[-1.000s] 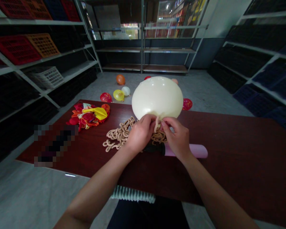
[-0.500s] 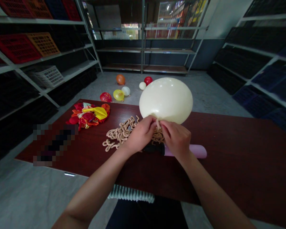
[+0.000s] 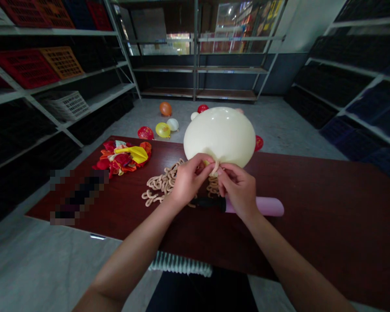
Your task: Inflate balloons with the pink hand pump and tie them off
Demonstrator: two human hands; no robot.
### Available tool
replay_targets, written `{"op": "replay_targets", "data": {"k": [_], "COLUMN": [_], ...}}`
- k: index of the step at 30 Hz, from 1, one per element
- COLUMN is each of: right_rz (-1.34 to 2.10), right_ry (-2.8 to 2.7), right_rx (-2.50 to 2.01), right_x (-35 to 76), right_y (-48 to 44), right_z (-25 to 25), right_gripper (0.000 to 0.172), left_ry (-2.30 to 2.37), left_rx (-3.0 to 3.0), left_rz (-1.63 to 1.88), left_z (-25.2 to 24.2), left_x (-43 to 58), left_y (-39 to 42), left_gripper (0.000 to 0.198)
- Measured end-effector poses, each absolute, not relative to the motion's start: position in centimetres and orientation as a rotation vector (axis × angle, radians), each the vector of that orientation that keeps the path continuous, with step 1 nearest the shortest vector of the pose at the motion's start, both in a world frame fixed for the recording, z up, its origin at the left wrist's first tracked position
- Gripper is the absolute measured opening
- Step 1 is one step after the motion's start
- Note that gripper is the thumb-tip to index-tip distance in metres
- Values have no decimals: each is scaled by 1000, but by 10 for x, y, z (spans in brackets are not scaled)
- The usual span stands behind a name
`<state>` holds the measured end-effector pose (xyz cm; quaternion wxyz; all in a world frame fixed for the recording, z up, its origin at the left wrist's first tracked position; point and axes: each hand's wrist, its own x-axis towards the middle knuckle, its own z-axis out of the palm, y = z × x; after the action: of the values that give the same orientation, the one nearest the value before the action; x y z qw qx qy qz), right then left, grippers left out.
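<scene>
A large inflated cream-white balloon stands over the table's far edge, its neck toward me. My left hand is closed, thumb and fingers pinching at the neck from the left. From the right, my right hand pinches the same neck with its fingertips. Behind and beside my hands lies a heap of twisted tan cord-like strands. Below them, a hand pump with a lilac barrel and black end rests on the table, partly hidden by my right hand.
On the dark red table, a pile of limp coloured balloons lies at the left, beside a blurred-out patch. Several small inflated balloons, including an orange one, sit on the floor beyond. Shelves with crates line the room.
The big balloon has shifted slightly left, uncovering a red balloon on the floor at its right. My fingers have shifted at the neck, which now shows more between them.
</scene>
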<state>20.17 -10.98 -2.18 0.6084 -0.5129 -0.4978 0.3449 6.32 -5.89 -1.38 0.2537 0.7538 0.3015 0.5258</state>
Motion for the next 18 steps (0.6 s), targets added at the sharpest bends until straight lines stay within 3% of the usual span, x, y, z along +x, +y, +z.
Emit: {"op": "replay_targets", "data": {"k": [9, 14, 18], "right_rz": [1057, 1097, 1057], "right_ry": [-865, -906, -1019], "right_rx": [-988, -968, -985], "right_x": [207, 203, 202], "right_y": [-99, -101, -103], "right_z": [-29, -28, -24], "right_gripper": [25, 26, 25], "left_ry": [578, 680, 754], "left_rx": [2264, 2133, 2061], "left_rz": [1363, 1515, 1557], "left_z": [-12, -14, -14], "left_x": [58, 60, 62], "left_y": [-54, -55, -58], "left_gripper": [28, 10, 10]}}
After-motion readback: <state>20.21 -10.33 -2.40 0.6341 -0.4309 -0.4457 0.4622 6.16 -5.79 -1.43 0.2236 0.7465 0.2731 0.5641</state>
